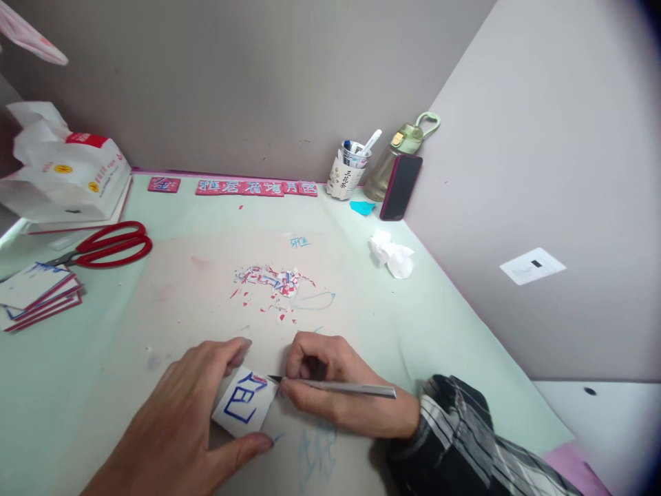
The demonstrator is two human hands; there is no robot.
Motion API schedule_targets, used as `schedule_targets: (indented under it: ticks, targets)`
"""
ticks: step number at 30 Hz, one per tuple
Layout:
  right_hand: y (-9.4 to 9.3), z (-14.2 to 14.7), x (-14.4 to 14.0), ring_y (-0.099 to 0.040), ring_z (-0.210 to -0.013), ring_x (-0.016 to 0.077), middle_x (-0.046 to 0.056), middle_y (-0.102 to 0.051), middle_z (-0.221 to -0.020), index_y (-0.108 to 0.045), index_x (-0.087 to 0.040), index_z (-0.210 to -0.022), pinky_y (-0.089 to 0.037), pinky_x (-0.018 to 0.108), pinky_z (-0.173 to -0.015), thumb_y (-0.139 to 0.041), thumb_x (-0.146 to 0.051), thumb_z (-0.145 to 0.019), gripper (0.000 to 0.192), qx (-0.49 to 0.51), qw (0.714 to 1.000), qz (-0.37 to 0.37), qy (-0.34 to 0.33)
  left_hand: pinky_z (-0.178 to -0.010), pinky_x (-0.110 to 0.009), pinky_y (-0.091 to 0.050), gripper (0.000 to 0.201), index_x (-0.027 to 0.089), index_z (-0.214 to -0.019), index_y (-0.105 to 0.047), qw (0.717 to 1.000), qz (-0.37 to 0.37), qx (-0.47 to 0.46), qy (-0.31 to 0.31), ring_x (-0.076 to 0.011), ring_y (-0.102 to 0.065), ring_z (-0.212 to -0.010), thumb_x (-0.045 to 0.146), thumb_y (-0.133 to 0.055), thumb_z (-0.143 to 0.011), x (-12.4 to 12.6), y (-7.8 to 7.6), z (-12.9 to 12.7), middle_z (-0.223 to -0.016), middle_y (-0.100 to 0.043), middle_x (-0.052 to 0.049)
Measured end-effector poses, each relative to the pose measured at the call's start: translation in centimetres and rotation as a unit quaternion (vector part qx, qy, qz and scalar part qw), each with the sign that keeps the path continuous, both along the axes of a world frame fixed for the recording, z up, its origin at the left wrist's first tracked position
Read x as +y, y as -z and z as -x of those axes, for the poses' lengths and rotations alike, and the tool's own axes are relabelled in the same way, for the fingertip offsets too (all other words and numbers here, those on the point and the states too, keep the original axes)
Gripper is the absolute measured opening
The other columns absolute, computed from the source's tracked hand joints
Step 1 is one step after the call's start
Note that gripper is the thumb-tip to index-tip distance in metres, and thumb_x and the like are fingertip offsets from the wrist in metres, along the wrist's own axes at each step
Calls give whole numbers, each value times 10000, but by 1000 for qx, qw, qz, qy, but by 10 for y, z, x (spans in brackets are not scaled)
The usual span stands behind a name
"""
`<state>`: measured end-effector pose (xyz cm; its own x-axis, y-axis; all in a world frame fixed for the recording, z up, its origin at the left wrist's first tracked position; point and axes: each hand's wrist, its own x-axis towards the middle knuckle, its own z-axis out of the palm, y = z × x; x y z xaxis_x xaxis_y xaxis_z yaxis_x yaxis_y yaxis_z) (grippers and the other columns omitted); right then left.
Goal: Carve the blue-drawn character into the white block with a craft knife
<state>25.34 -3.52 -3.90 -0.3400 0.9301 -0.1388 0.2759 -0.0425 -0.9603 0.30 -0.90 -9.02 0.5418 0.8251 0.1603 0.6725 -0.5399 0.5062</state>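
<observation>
My left hand (191,406) holds a small white card (266,406) between thumb and fingers, at the front of the work mat (170,296). The card carries a character drawn in thick blue lines, with a small red patch near its top. In my right hand (335,386) a slim silver craft knife (356,389) is gripped like a pen. Its dark tip touches or almost touches the card's upper right edge; which, I cannot tell. Beyond both hands lies a heap of red, white and blue paper scraps (268,279).
Red-handled scissors (113,244) and stacked cards (38,293) lie left, before a tissue pack (77,172). Red character tiles (255,188) line the back. A pen jar (347,172), green bottle (385,165), phone (401,187) and crumpled tissue (392,255) stand or lie right.
</observation>
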Motion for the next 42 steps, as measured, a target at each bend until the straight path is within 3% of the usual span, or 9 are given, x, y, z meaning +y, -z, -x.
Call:
schedule_targets:
  ticks: [5, 14, 25, 31, 42]
  targets:
    - [-1, 0, 2, -424, -623, 84, -64, -499, -713, -547, -205, -792, -344, 209, -558, -690, -165, -849, 159, -17, 1000, -11, -9, -932, -411, -615, 693, 298, -1450, -386, 999, -10, 7, 36, -287, -673, -1175, 253, -628, -802, -8, 3, -6, -1304, -628, -70]
    - [0, 0, 4, -453, -629, 84, -52, -519, -743, -563, -201, -781, -356, 205, -571, -710, -185, -853, 164, -29, 999, -24, -21, -938, -316, -603, 613, 278, -1413, -428, 998, -34, -6, 49, -223, -668, -1164, 189, -531, -816, -6, -2, -7, -1280, -626, -48]
    - [-4, 1, 5, -456, -658, 103, -49, -512, -748, -532, -211, -777, -371, 223, -626, -667, -151, -857, 168, -81, 991, -88, -62, -892, -351, -602, 528, 268, -1354, -472, 997, -68, -14, 46, -249, -679, -1086, 210, -550, -835, -6, -6, -12, -1201, -657, -53]
    - [-4, 0, 8, -436, -652, 113, -57, -494, -726, -478, -227, -771, -358, 239, -646, -639, -119, -841, 207, -90, 984, -125, -87, -891, -357, -578, 498, 287, -1338, -477, 998, -48, -10, 42, -250, -666, -1079, 236, -578, -853, -6, -6, -12, -1193, -652, -37]
    - [-4, 1, 6, -416, -647, 113, -60, -473, -714, -429, -230, -747, -336, 249, -631, -619, -106, -820, 238, -99, 983, -128, -84, -897, -375, -558, 489, 297, -1325, -488, 999, -38, -7, 32, -257, -657, -1071, 235, -596, -852, -6, -8, -12, -1186, -656, -24]
